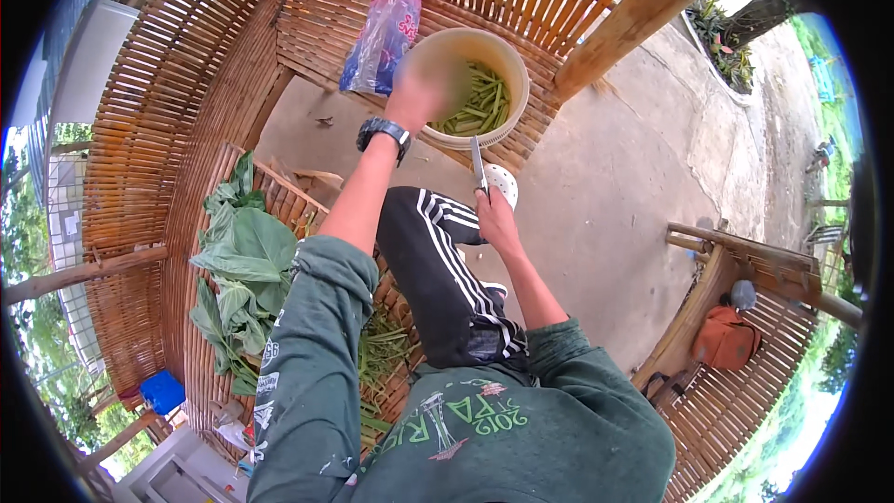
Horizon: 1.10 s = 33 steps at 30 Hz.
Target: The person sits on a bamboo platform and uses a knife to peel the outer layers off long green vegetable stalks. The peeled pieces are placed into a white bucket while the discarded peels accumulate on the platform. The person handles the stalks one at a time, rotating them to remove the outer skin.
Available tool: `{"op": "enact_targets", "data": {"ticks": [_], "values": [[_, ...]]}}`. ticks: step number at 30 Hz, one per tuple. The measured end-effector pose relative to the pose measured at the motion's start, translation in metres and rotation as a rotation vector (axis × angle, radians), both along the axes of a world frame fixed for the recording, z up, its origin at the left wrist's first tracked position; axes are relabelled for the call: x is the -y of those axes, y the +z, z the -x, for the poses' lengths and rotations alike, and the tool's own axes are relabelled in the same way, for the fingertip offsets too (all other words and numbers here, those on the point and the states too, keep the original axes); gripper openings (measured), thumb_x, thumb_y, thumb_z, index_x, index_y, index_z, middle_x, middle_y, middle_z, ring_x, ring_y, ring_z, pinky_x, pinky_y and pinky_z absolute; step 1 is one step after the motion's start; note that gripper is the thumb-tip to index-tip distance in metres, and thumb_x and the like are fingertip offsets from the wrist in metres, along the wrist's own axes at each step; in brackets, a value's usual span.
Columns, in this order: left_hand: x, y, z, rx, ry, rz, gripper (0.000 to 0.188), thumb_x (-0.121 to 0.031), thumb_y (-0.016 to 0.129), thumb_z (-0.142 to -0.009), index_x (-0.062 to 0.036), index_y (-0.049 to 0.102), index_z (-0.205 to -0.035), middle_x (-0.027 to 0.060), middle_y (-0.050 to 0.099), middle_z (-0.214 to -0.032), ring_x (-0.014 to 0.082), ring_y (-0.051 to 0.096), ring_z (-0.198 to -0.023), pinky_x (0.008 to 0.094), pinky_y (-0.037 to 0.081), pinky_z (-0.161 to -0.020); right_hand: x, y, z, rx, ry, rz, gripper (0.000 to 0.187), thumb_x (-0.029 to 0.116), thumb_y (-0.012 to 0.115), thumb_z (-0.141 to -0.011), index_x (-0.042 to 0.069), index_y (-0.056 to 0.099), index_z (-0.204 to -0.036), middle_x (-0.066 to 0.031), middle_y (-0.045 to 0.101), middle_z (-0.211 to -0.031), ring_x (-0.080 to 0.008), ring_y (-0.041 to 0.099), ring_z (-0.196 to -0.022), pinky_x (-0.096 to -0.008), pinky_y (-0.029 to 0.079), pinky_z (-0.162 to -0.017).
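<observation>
My left hand (433,88) is over the left side of a cream plastic bucket (521,84), in front of part of its rim and opening. The fingers there are smeared by blur, so I cannot tell whether they are loose or pinching something. My right hand (497,214) is plainer: its fingers are wrapped around the handle of a knife (478,163), the blade pointing away from me, its tip at the bucket's near edge.

Inside the bucket lie the cut green stalks (484,104), short lengths heaped at all angles. The bucket stands on a bamboo-slat bench (312,23), and just left of it a clear plastic bag (380,42) with pink and blue print lies crumpled on the same slats. A dark, chunky wristwatch (385,137) sits on my left wrist (my green sleeves are pushed up well clear of it).

To the left of my black, white-striped trousers (410,233), big green leaves (251,247) are piled on a second bamboo surface, some limp and folded over. Thin green strips (384,349) lie scattered beside my thigh. One white clog (501,186) shows on the concrete floor (605,186), below the knife. Well off to the right, a rust-orange bag (726,335) rests on another slatted seat.
</observation>
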State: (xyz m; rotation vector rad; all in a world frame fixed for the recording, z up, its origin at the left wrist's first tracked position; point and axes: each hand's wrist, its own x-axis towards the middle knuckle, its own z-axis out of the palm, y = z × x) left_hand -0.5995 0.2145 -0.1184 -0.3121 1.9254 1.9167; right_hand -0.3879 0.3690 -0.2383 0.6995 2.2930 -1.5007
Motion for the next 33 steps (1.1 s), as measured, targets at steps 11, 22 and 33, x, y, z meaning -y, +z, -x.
{"op": "enact_targets", "data": {"ticks": [11,22,33], "values": [[0.112,0.055,-0.11,-0.132,-0.051,0.332,0.027,-0.015,0.061,-0.105,0.0002,0.066,-0.126,0.0069,0.073,-0.084,0.0104,0.066,-0.067,0.0272,0.054,-0.06,0.013,0.073,0.0,0.057,0.026,0.487,0.024,0.027,0.05,-0.111,0.004,0.057,-0.109,0.0003,0.048,-0.071,-0.0107,0.045,-0.051,-0.0304,0.04,-0.044],[0.183,0.082,-0.487,0.139,0.7,-0.34,0.043,-0.014,0.073,-0.099,-0.005,0.062,-0.139,0.0071,0.073,-0.121,0.0142,0.069,-0.104,0.0279,0.055,-0.084,0.138,0.197,-0.074,0.344,0.993,0.773,0.023,0.026,0.051,-0.111,0.004,0.059,-0.113,0.001,0.057,-0.077,-0.0069,0.051,-0.053,-0.0239,0.045,-0.05],[0.245,0.0,-0.636,0.138,1.216,0.401,0.019,-0.014,0.071,-0.1,-0.0017,0.074,-0.113,0.0088,0.076,-0.091,0.0212,0.072,-0.081,0.0367,0.058,-0.078,0.132,0.183,-0.102,-0.02,1.871,-0.153,0.027,0.03,0.054,-0.108,0.005,0.061,-0.113,-0.0117,0.067,-0.076,-0.0232,0.067,-0.064,-0.0377,0.052,-0.057]]}}
